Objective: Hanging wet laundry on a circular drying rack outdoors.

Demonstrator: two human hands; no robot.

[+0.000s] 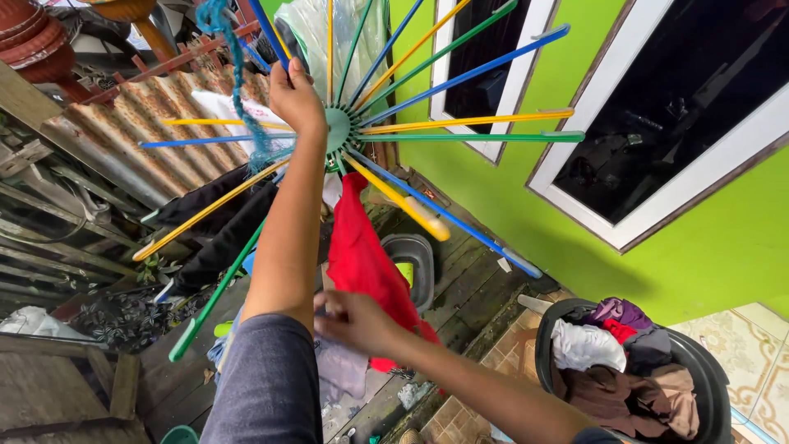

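Note:
A round drying rack [339, 130] with blue, yellow and green spokes hangs overhead. My left hand [294, 97] reaches up and grips a blue spoke close to the green hub. A red garment [362, 255] hangs down from the hub area. My right hand [355, 322] is lower, fingers closed on the red garment's lower part. Dark clothes [215, 230] hang from spokes on the left.
A dark basket [713, 386] full of mixed clothes sits at the lower right on tiled floor. A grey basin [421, 261] stands on the wooden planks below. A bright green wall with white-framed windows [657, 123] is on the right; corrugated metal roofing [140, 131] on the left.

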